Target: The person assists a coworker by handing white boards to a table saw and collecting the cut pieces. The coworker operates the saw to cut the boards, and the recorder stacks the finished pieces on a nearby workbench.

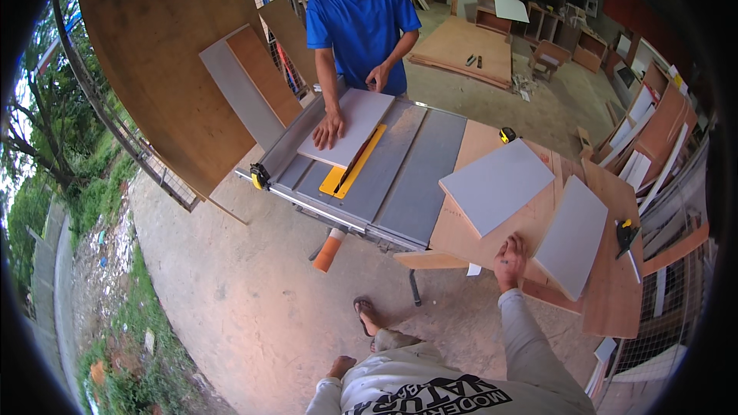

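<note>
Cut job (judged): saw bd prob. left to finish; 2 panels off saw look done. Can't tell if saw bd's cut has begun.
Tape (260,177): ylw/blk, saw's near L corner.
Co-worker hand (329,129): R hand of person in blue shirt, palm down, fingers a bit apart, on saw bd.
Saw bd (361,117): pale, flat on saw table (400,188), R edge alongside ylw insert (337,181); well apart from both of wearer's hands.
L hand (340,367): low, by shirt, away from bds; looks curled, can't tell if pinching anything.
Inner panel (498,186): pale, flat on wood top (461,250), just beyond R fingertips.
R hand (509,260): at near edge of wood top, betw. the panels; fingers slightly bent, close tog., no pinch seen. Contact w/ either panel: can't tell.
Outer panel (573,238): pale, near corner toward wearer, just R of R hand.
Far-R tool (626,235): blk/ylw, kind unclear, beside outer panel.
</note>
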Tool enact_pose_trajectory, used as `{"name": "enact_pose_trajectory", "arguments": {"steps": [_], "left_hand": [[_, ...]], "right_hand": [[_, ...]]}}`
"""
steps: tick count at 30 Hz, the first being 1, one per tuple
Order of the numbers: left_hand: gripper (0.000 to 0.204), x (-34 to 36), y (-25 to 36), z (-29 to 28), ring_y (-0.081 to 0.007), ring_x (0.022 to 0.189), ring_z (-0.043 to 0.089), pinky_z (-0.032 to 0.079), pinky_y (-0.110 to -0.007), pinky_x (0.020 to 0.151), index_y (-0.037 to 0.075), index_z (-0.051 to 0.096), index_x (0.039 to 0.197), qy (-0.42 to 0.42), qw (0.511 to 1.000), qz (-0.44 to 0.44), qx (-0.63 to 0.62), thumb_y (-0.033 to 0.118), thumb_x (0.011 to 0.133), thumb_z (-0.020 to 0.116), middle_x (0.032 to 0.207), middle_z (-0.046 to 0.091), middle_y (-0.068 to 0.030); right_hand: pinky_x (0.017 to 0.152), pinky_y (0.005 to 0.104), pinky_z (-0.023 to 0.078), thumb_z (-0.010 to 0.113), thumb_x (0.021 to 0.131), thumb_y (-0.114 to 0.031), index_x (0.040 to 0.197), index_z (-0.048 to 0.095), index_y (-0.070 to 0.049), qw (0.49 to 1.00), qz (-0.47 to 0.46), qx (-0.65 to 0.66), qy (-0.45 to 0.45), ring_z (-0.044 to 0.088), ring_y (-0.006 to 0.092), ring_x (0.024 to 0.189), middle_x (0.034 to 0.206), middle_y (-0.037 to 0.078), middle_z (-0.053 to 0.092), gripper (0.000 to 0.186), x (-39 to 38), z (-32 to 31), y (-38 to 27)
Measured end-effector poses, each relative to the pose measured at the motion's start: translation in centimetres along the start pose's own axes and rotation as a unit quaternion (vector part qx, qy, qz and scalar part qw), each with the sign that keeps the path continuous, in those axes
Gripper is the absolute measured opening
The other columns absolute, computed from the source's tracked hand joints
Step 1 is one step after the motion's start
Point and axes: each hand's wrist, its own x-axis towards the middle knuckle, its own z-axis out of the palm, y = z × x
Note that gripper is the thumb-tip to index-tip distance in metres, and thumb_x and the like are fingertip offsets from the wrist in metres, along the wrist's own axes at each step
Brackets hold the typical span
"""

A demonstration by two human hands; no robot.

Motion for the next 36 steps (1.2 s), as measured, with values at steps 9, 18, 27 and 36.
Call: {"name": "enact_pose_trajectory", "arguments": {"steps": [9, 18, 27, 36], "left_hand": [[0.035, -0.6, 3.3, -1.8, -0.0371, 0.100, 0.060, 0.047, -0.043, 0.088, 0.004, 0.069, 0.091, 0.020, 0.965, -0.178, -0.190, 0.032, 0.079, 0.051, 0.104, 0.064, -0.0216], [0.035, 0.7, 0.2, 0.1, -0.0370, 0.102, 0.059, 0.047, -0.042, 0.089, 0.007, 0.068, 0.096, 0.000, 0.996, -0.057, -0.064, 0.034, 0.083, 0.050, 0.108, 0.063, -0.0195], [0.033, -0.7, 4.1, -1.9, -0.0377, 0.100, 0.059, 0.047, -0.044, 0.087, 0.007, 0.067, 0.092, 0.032, 0.973, -0.169, -0.153, 0.032, 0.084, 0.047, 0.104, 0.064, -0.0202], [0.031, -0.9, 2.6, -1.0, -0.0351, 0.095, 0.062, 0.050, -0.043, 0.083, 0.007, 0.068, 0.087, 0.032, 0.987, -0.122, -0.105, 0.030, 0.083, 0.047, 0.098, 0.066, -0.0174]], "right_hand": [[0.091, 0.0427, 0.045, 0.054, 0.082, -0.007, 0.097, 0.060, 0.001, 1.000, 0.001, -0.002, 0.001, 0.055, 0.0346, 0.107, 0.114, 0.016, 0.059, 0.018, -0.1, -0.1, 0.3], [0.092, 0.0419, 0.044, 0.055, 0.080, -0.007, 0.095, 0.061, 0.002, 1.000, -0.011, -0.004, 0.006, 0.054, 0.0336, 0.106, 0.114, 0.015, 0.059, 0.019, 0.0, 0.5, 0.5], [0.093, 0.0426, 0.044, 0.055, 0.075, 0.000, 0.096, 0.060, 0.003, 1.000, -0.006, -0.005, 0.001, 0.053, 0.0343, 0.108, 0.114, 0.017, 0.059, 0.021, -0.1, -0.3, 0.9], [0.094, 0.0447, 0.043, 0.052, 0.072, 0.005, 0.097, 0.058, 0.006, 1.000, -0.021, 0.018, -0.010, 0.052, 0.0372, 0.109, 0.113, 0.020, 0.058, 0.026, 0.0, 0.4, 0.8]]}}
